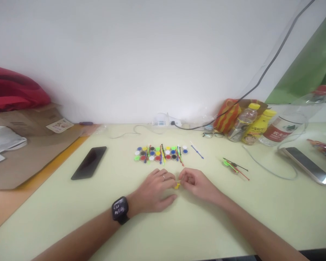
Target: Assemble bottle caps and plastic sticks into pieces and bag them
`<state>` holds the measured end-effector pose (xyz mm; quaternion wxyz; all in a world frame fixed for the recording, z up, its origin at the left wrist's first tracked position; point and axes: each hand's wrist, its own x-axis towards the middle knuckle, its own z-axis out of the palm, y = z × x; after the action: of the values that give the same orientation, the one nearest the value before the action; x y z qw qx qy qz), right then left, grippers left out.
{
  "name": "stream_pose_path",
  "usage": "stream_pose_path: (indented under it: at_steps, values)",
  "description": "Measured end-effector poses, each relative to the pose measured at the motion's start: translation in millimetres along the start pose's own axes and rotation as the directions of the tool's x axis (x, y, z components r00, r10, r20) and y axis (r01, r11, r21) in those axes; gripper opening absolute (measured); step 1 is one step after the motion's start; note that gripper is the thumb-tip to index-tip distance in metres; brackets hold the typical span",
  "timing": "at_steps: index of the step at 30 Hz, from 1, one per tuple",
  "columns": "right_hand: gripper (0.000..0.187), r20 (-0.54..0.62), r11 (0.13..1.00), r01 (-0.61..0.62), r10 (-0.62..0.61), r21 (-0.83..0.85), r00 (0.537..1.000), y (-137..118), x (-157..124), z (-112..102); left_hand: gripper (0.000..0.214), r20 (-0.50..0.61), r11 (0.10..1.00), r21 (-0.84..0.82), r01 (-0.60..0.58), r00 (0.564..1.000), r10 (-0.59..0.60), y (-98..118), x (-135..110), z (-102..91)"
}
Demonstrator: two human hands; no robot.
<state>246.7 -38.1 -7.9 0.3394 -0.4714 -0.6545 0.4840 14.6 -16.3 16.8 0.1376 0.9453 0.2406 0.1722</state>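
Observation:
My left hand (pixel 158 190) lies on the table with its fingers stretched out and thumb apart, its fingertips against a small yellow piece (pixel 176 186). From the other side my right hand (pixel 196 183) meets it, thumb and index finger pinched together close to that piece. What the pinch holds is too small to make out. Beyond both hands are rows of small round discs (pixel 158 153) in several colours, with thin arrow-shaped plastic sticks (pixel 162 154) laid across them. A blue and white stick (pixel 197 150) lies to their right. More sticks and a green disc (pixel 226 163) form a small pile farther right.
A black phone (pixel 89 163) lies at the left, near cardboard (pixel 38 152) and a red bag (pixel 13 88). At the right are bottles (pixel 244 121), glasses (pixel 213 134), a second phone (pixel 308 165) and a white cable (pixel 271 172). A power strip (pixel 165 119) sits against the wall.

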Motion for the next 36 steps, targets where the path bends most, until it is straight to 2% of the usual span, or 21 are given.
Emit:
stream_pose_path:
  at_steps: [4, 8, 9, 11, 14, 16, 18, 21, 25, 28, 30, 33, 36]
  values:
    - [0.019, -0.052, 0.987, 0.019, -0.028, -0.161, 0.998, -2, -5, -3, 0.033, -0.088, 0.993, -0.1, 0.066, 0.993, -0.074, -2, -3, -1.7]
    - [0.033, -0.224, 0.96, 0.015, -0.08, -0.28, 0.971, -8, -10, -6, 0.045, -0.247, 0.962, -0.196, 0.189, 0.94, -0.235, -9, -7, -3.7]
    - [0.036, -0.244, 0.963, 0.008, -0.076, -0.27, 0.967, -10, -10, -7, 0.043, -0.262, 0.953, -0.213, 0.215, 0.927, -0.267, -11, -7, -3.8]
    - [0.052, -0.207, 0.983, -0.024, -0.014, -0.18, 0.978, -15, -10, -8, 0.041, -0.27, 0.939, -0.236, 0.249, 0.912, -0.309, -14, -8, -3.7]
    - [0.066, -0.176, 0.998, -0.068, 0.066, -0.002, 0.982, -21, -10, -12, 0.041, -0.267, 0.937, -0.241, 0.254, 0.91, -0.316, -16, -9, -3.3]
    - [0.068, -0.262, 0.998, -0.052, 0.06, 0.039, 0.963, -23, -9, -15, 0.04, -0.271, 0.939, -0.236, 0.249, 0.912, -0.309, -15, -9, -3.2]
    - [0.068, -0.33, 0.999, -0.04, 0.039, 0.005, 0.943, -23, -9, -19, 0.036, -0.281, 0.94, -0.233, 0.248, 0.908, -0.31, -14, -8, -3.1]
    - [0.065, -0.33, 0.992, -0.052, 0.011, -0.117, 0.944, -17, -6, -25, 0.029, -0.299, 0.937, -0.238, 0.256, 0.898, -0.322, -17, -8, -3.0]
    - [0.051, -0.328, 0.962, -0.052, -0.041, -0.268, 0.944, -2, 1, -32, 0.018, -0.301, 0.933, -0.241, 0.267, 0.893, -0.333, -25, -7, -2.5]
    - [0.031, -0.395, 0.911, -0.062, -0.114, -0.407, 0.911, 15, 8, -42, 0.021, -0.269, 0.922, -0.255, 0.293, 0.894, -0.358, -30, -7, -1.7]
    - [0.023, -0.443, 0.845, -0.103, -0.168, -0.525, 0.881, 28, 13, -50, 0.022, -0.248, 0.911, -0.275, 0.307, 0.893, -0.376, -32, -7, -1.0]
    - [0.037, -0.46, 0.735, -0.148, -0.243, -0.662, 0.854, 44, 18, -63, 0.02, -0.242, 0.912, -0.277, 0.302, 0.897, -0.371, -34, -7, -0.3]
    - [0.046, -0.44, 0.643, -0.184, -0.264, -0.744, 0.858, 54, 20, -69, 0.02, -0.257, 0.923, -0.257, 0.286, 0.9, -0.351, -35, -6, 0.1]
